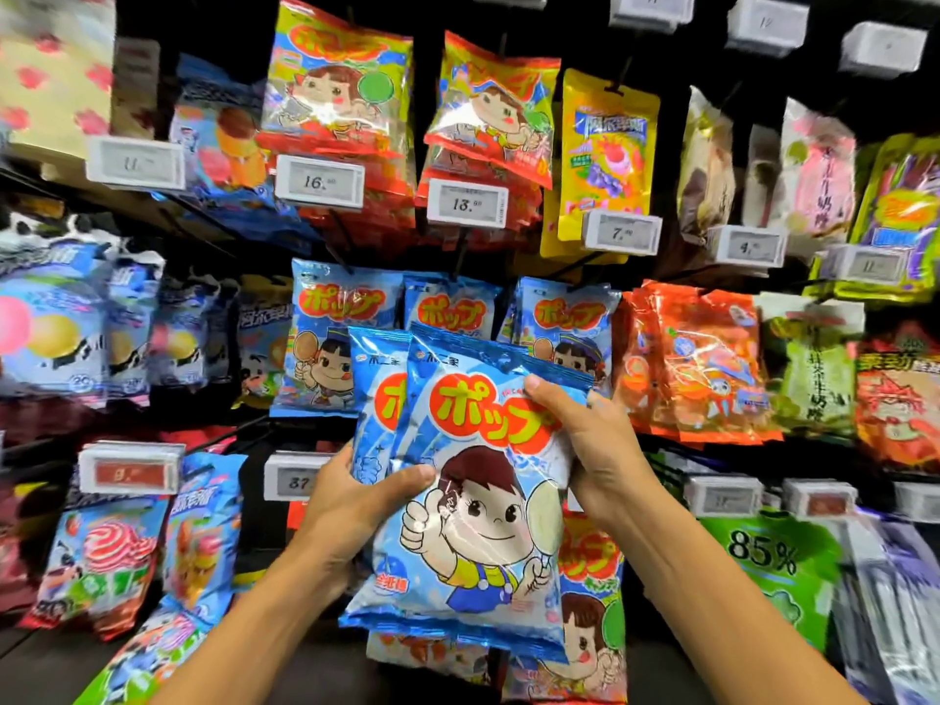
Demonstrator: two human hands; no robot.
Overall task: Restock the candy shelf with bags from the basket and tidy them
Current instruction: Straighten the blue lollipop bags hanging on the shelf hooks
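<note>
Left hand (356,506) gripped the lower left edge of a stack of blue candy bags (483,526), thumb laid across the front, fingers curled behind. Right hand (595,440) pinched the stack's upper right corner, thumb on the printed face, fingers hidden at the back. Stack held between both hands, in front of the shelf (427,22). Long axis near upright, sealed top end up and leaning slightly toward the right hand; printed face toward the camera. Second bag (374,399) showed behind the front one, offset toward the left hand. How many more lay behind: could not tell.

Beyond the hands hung more bags of the same print. Hanging blue bag (330,338) above the left hand. Middle hanging bag (450,307) straight behind the stack's top, partly covered by it. Third hanging bag (564,323) above the right hand. Orange bags (702,363) hung just outboard of the right hand. Price tag (295,480) sat behind the left hand, partly hidden by it. Red-and-yellow bag (592,592) hung below the right wrist, overlapped by the stack's lower corner. Green pack (768,562) marked 85% further out on the right, blurred.
</note>
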